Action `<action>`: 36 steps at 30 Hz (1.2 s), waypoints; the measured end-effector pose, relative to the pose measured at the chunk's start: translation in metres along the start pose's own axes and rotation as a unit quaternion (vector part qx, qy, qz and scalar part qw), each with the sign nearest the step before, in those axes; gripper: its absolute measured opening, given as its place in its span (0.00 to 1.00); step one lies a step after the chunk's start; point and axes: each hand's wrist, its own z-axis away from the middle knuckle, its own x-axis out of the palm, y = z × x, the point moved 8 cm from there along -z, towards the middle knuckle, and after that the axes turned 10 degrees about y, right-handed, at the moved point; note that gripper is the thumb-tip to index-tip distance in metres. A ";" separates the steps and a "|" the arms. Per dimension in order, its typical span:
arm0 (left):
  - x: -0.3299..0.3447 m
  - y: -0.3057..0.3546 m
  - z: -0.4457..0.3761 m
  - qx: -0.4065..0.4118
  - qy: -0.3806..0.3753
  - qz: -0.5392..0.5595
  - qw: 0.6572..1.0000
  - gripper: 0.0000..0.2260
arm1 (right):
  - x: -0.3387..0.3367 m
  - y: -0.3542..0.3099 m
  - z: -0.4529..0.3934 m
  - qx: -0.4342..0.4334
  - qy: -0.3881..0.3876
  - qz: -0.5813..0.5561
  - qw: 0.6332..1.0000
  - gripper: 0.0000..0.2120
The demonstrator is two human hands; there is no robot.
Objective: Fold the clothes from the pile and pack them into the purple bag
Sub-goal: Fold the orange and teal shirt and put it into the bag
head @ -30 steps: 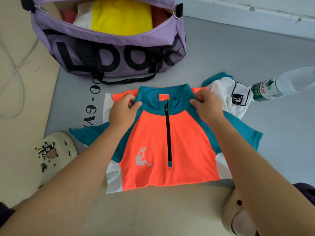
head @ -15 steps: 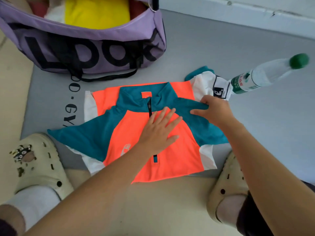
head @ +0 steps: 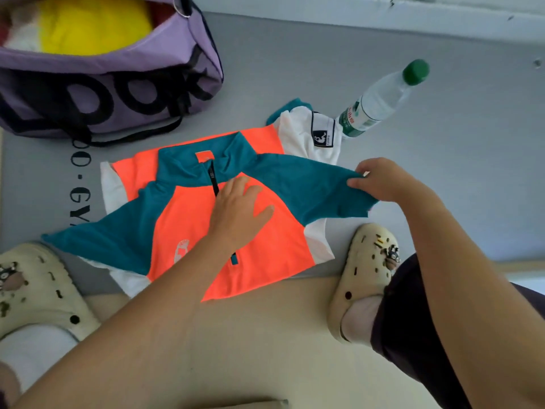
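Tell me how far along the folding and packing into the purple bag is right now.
Partly done. The purple fabric bag already holds a yellow garment. In hand: the orange and teal zip-neck shirt lies flat, the left hand presses its chest, and the right hand pinches its teal sleeve. Left: finishing this fold, packing it, then the crumpled white garment beside it.

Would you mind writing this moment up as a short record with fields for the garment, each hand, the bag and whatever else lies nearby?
garment: orange and teal zip-neck shirt, lying front up on the grey mat
left hand: fingers straight, pressing flat on the shirt's chest beside the zip
right hand: pinching the end of the teal right sleeve, drawn out sideways
purple bag: open, behind the shirt, yellow garment inside
nearby: white garment bunched beyond the shirt; clear bottle with green cap, lying down
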 end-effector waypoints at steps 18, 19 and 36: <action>0.046 -0.052 0.087 -0.496 -0.018 0.513 0.700 0.05 | 0.041 -0.134 0.002 -0.107 0.035 -0.173 0.978 0.13; 0.044 -0.052 0.086 -0.488 -0.015 0.504 0.712 0.06 | 0.044 -0.137 -0.004 -0.126 0.037 -0.131 0.983 0.15; 0.036 -0.059 0.079 -0.378 -0.003 0.481 0.791 0.18 | 0.124 -0.051 0.055 0.080 0.036 -0.163 0.983 0.16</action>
